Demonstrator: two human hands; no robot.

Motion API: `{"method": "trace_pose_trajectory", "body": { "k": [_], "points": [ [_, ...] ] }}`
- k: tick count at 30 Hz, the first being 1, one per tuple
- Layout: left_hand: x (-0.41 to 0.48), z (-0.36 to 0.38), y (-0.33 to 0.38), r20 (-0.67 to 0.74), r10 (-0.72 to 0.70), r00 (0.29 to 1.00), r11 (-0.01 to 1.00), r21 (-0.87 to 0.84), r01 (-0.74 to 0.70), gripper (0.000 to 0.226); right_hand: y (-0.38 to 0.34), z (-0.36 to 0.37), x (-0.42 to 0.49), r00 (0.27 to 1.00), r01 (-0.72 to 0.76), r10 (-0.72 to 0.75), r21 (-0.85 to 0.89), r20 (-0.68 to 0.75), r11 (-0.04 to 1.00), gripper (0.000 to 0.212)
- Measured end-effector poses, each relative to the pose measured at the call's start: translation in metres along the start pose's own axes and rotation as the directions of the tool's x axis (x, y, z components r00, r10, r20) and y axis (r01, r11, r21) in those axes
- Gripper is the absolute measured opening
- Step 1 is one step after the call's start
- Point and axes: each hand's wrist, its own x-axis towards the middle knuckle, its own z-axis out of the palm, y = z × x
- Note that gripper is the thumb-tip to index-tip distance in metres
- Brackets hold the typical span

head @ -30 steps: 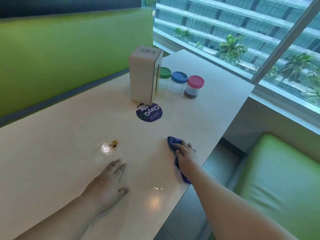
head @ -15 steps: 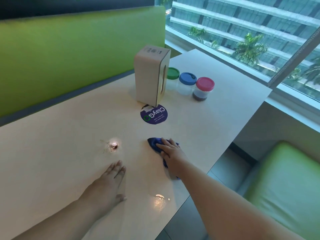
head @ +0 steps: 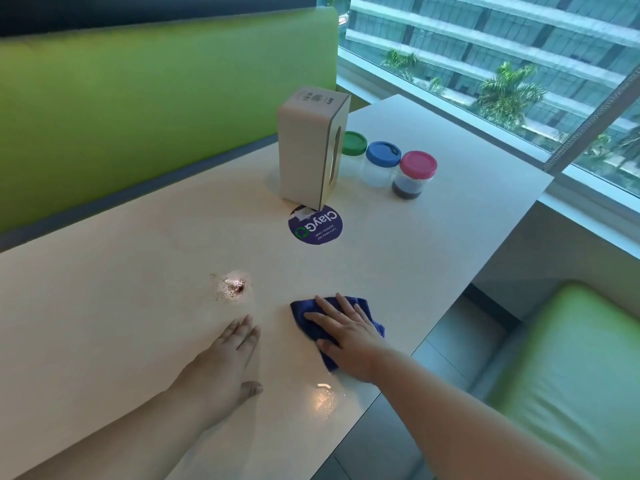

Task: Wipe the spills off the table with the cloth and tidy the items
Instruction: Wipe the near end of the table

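With your right hand [head: 346, 332] flat, fingers straight, on the blue cloth [head: 304, 311] and your left hand [head: 225, 362] resting open and empty on the surface [head: 104, 306], press evenly and sweep toward the brown spill [head: 235, 285], at ten o'clock from the cloth and twelve o'clock from your left hand.
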Motion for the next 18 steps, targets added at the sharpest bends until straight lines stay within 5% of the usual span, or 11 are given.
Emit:
{"method": "trace_pose_trajectory", "body": {
  "k": [8, 14, 18],
  "points": [
    [-0.002, 0.003, -0.002, -0.016, 0.003, 1.000, 1.000, -0.011, -0.004, 0.087, 0.011, 0.014, -0.018, 0.998, 0.056, -0.058, -0.167, -0.007, 0.984, 0.048],
    [-0.001, 0.003, -0.005, -0.007, 0.017, 1.000, 1.000, -0.020, -0.017, 0.086, 0.013, -0.002, 0.014, 0.987, -0.127, 0.118, -0.079, -0.104, 0.989, 0.049],
    [-0.002, 0.002, -0.004, -0.008, 0.013, 1.000, 1.000, -0.024, -0.014, 0.087, 0.010, 0.016, 0.006, 0.995, 0.077, -0.083, -0.105, -0.053, 0.991, 0.048]
  ]
}}
